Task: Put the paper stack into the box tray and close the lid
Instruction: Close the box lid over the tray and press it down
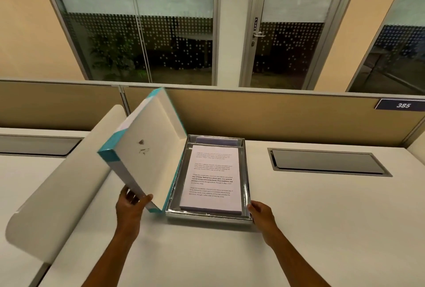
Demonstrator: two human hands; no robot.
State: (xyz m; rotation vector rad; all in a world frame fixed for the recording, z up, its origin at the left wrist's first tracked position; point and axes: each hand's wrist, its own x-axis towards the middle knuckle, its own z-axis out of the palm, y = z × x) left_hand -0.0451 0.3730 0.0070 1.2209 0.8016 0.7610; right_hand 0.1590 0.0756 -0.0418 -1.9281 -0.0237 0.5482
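A silver box tray (245,171) lies on the white desk in front of me. Inside it rests the paper stack (211,181), printed text facing up. The lid (147,148), white inside with teal edges, stands tilted up along the tray's left side, its inner face turned toward the tray. My left hand (132,204) grips the lid's near lower corner, thumb on the inner face. My right hand (261,214) rests against the tray's near right corner, its fingers touching the rim.
A curved white divider (57,185) rises on the left of the desk. A dark cable hatch (326,162) is set into the desk to the right. A tan partition (276,116) with a "385" plate (401,105) runs behind the tray.
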